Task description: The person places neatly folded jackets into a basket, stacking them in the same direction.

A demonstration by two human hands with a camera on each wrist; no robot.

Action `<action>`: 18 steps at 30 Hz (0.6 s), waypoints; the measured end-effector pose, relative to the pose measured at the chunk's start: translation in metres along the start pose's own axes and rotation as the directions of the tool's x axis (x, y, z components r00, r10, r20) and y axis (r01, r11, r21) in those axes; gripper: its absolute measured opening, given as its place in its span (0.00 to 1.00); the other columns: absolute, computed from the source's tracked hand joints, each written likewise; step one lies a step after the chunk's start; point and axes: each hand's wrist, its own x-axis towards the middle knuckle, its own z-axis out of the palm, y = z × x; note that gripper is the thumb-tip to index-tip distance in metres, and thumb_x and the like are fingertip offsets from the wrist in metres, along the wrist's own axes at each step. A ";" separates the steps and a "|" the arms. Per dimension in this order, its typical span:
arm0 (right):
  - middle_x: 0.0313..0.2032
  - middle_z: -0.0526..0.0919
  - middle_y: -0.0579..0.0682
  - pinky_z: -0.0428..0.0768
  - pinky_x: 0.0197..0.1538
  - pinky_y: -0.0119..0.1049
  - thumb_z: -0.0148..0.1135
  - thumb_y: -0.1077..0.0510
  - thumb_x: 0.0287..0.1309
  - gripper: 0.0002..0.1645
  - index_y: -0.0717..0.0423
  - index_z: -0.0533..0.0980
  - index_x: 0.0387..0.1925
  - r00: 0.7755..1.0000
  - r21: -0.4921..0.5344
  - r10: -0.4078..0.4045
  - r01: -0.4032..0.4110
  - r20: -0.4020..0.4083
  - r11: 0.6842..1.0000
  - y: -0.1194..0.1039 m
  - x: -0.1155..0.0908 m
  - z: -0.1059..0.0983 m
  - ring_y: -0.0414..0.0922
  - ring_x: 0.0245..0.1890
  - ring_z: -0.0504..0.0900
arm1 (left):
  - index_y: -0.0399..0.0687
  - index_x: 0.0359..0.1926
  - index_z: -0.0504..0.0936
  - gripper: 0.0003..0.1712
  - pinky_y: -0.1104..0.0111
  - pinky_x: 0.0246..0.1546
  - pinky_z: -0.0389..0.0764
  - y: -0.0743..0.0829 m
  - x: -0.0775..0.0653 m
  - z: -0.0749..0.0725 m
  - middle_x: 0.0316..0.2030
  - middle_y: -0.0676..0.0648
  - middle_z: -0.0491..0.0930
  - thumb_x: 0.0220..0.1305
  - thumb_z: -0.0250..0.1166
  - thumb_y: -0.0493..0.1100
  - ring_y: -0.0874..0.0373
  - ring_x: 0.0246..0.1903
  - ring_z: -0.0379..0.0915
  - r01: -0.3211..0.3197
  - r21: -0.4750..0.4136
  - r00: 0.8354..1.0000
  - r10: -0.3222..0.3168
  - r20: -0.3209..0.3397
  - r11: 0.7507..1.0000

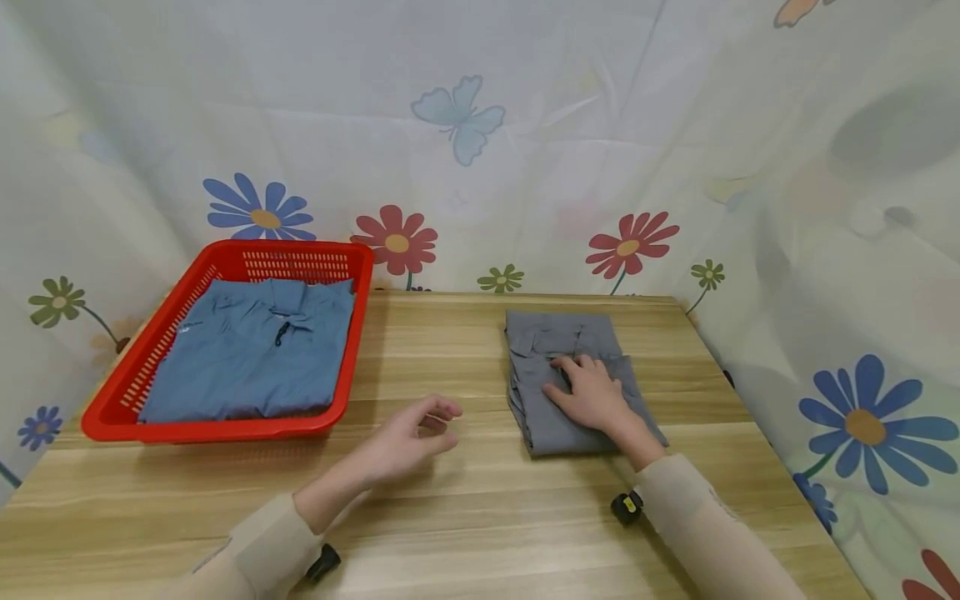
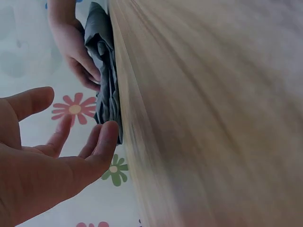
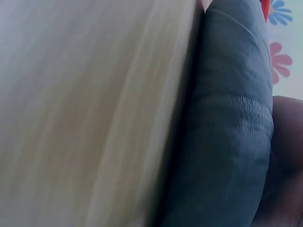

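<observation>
A folded grey garment [image 1: 570, 417] lies on the right half of the wooden table. My right hand [image 1: 592, 393] rests on top of it, fingers spread loosely over the cloth. The right wrist view shows the thick folded edge of the garment [image 3: 227, 113] close up, with a stitched seam across it; little of the hand [image 3: 289, 142] appears there. My left hand [image 1: 408, 437] hovers over the table between the garment and the red basket, its fingers loosely bent and holding nothing. In the left wrist view its thumb and fingers [image 2: 102, 146] stand apart.
At the left of the table [image 1: 450, 517] sits a red plastic basket [image 1: 348, 367] with slotted walls. Inside it lies a folded blue garment [image 1: 247, 358] with a small black cord on it. A flower-printed curtain [image 1: 525, 183] hangs behind and beside the table.
</observation>
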 end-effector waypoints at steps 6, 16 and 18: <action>0.63 0.72 0.62 0.68 0.53 0.76 0.59 0.39 0.72 0.33 0.49 0.72 0.70 0.998 0.001 -0.057 0.057 0.027 0.998 -0.018 0.003 0.002 0.63 0.64 0.68 | 0.41 0.62 0.76 0.22 0.45 0.63 0.70 0.002 0.007 0.002 0.60 0.37 0.76 0.69 0.67 0.38 0.40 0.60 0.72 0.087 -0.008 0.996 -0.087 -0.026 0.996; 0.62 0.73 0.61 0.73 0.53 0.69 0.60 0.40 0.72 0.31 0.48 0.73 0.69 0.990 0.033 -0.122 0.120 0.064 0.992 -0.044 0.006 0.006 0.61 0.62 0.71 | 0.42 0.72 0.65 0.34 0.42 0.63 0.68 0.008 0.023 0.000 0.67 0.29 0.65 0.70 0.66 0.41 0.34 0.65 0.66 0.162 -0.080 0.986 -0.165 -0.035 0.984; 0.62 0.73 0.60 0.73 0.53 0.68 0.60 0.40 0.72 0.31 0.48 0.73 0.69 0.989 0.036 -0.130 0.128 0.069 0.991 -0.048 0.008 0.008 0.61 0.62 0.71 | 0.40 0.74 0.62 0.36 0.42 0.63 0.69 0.007 0.025 -0.002 0.67 0.27 0.64 0.70 0.66 0.40 0.33 0.65 0.66 0.161 -0.082 0.986 -0.164 -0.036 0.984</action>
